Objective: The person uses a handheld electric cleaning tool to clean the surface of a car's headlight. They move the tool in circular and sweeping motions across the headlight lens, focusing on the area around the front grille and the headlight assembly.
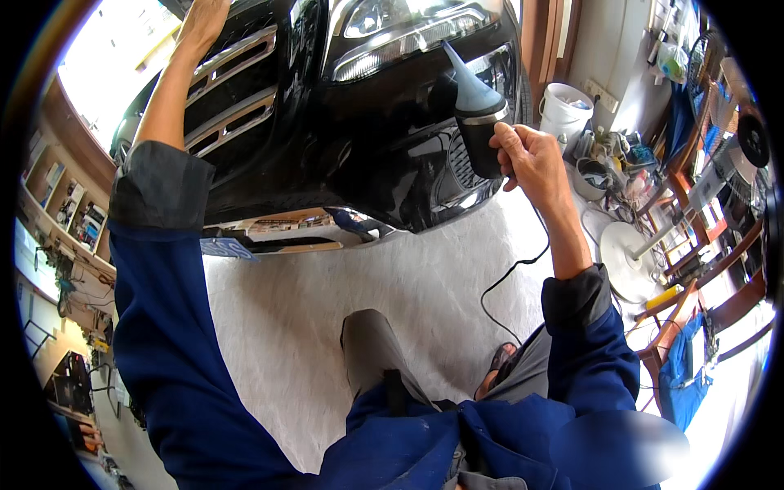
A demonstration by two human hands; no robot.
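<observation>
My right hand (524, 153) grips a black cylindrical handheld blower (482, 139) with a silver ring and a tapered bluish-grey nozzle (474, 86). The nozzle points up toward the headlight (384, 51) of a black car front (359, 139); I cannot tell whether it touches. A black cord (505, 276) runs down from the blower to the floor. My left hand (202, 18) reaches up to the top of the car at the upper left, above the chrome-trimmed grille (233, 110); its fingertips are hard to make out at the frame's edge.
Grey floor (278, 318) lies around my legs and feet. At the right stand a white bucket (563, 118), a pedestal fan base (627, 263), wooden chairs (719, 314), a blue bag (684, 376) and assorted clutter. Shelving (65, 196) lines the left side.
</observation>
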